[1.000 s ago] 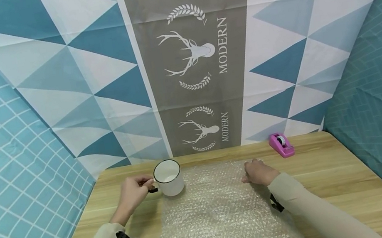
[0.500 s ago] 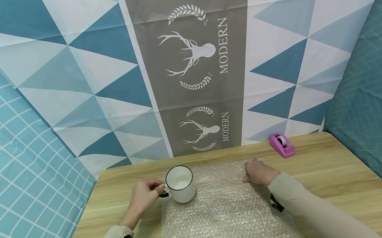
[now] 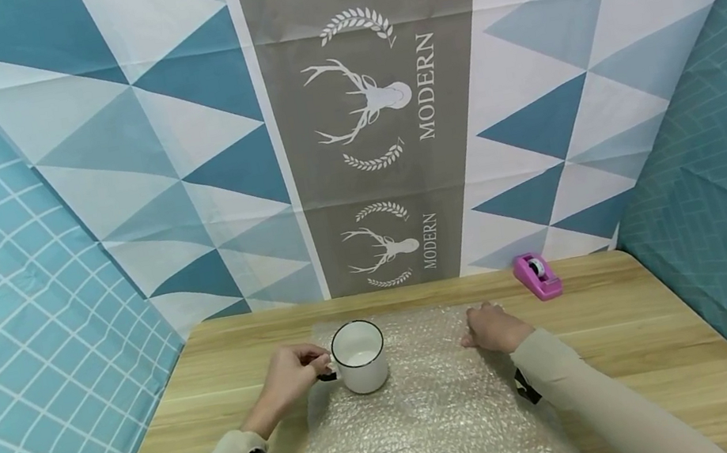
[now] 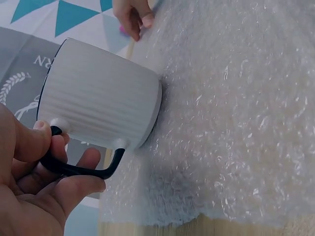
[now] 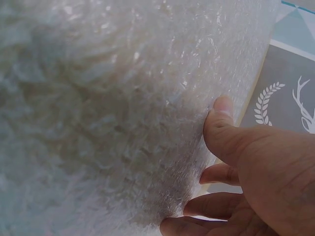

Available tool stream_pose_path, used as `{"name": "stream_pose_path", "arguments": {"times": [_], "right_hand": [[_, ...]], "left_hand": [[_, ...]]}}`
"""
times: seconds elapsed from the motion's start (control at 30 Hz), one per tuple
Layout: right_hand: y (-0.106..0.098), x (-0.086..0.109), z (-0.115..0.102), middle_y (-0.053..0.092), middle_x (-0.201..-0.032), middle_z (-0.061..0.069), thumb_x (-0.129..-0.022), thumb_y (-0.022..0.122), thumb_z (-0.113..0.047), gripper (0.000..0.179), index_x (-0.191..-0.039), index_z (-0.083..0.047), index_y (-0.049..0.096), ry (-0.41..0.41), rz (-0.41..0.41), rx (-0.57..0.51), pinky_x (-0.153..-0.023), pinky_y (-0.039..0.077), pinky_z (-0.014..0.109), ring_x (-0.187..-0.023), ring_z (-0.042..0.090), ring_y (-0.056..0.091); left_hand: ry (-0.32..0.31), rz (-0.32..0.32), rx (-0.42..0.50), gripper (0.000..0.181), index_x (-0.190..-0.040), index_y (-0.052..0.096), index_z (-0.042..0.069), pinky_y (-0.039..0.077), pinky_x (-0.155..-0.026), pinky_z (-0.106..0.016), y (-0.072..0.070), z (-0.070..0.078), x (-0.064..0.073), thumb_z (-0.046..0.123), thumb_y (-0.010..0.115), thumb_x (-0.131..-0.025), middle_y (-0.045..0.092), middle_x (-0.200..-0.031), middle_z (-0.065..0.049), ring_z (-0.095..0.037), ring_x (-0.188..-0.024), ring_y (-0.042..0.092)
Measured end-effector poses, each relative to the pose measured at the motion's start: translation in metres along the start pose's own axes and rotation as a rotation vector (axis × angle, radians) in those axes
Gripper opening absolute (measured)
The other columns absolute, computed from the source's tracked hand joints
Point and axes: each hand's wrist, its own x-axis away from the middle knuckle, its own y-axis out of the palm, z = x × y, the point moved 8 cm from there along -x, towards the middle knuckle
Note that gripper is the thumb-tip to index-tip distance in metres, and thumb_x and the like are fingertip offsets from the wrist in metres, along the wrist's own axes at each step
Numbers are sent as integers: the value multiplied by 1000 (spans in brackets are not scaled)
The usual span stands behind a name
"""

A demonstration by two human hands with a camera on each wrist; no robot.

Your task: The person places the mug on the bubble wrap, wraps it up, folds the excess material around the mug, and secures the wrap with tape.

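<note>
A white enamel-style mug (image 3: pixel 360 357) with a dark rim and black handle (image 4: pixel 83 170) is upright over the far left part of a sheet of bubble wrap (image 3: pixel 425 424). My left hand (image 3: pixel 297 378) grips the mug's handle, the thumb pressing its upper end and fingers curled through it. In the left wrist view the mug's base is right at the wrap, with a shadow beside it. At the sheet's far right corner, my right hand (image 3: pixel 492 327) rests with its fingertips on the wrap. The right wrist view shows its thumb (image 5: pixel 222 120) and fingers spread along the sheet's edge.
A pink tape dispenser (image 3: pixel 536 277) stands at the back right of the wooden table (image 3: pixel 644 348). Behind the table hangs a patterned cloth (image 3: pixel 384 135) with triangles and deer heads. Tiled-pattern cloth (image 3: pixel 8 302) closes off the left side.
My left hand has moved the mug to the right and nearer to me, from the sheet's far left corner further onto it. The right hand has stayed in place.
</note>
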Motion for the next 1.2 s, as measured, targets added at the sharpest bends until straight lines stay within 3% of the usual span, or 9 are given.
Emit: {"name": "stream_pose_path", "arguments": {"times": [0.27,0.9,1.2], "right_hand": [[2,-3,1,68,-98,23,-96,71,-33,43,-109,8,63,6,-6,2,-101,49,62,-109,49,61],[3,-3,1,69,-99,22,-96,71,-33,45,-113,8,63,13,-17,5,-100,50,60,-109,47,61],[2,-3,1,69,-98,21,-97,71,-32,44,-113,8,63,9,-12,-3,-100,51,60,-109,46,61]], "left_hand": [[9,-19,-27,11,-94,80,3,55,-59,-26,11,7,3,6,69,-95,76,-79,-7,-22,-70,74],[41,-68,41,11,-95,79,1,57,-60,-27,38,25,5,7,70,-95,77,-84,-14,-24,-71,74],[48,-89,30,11,-95,80,3,49,-54,-25,49,29,3,8,70,-96,77,-85,-14,-21,-70,73]]}}
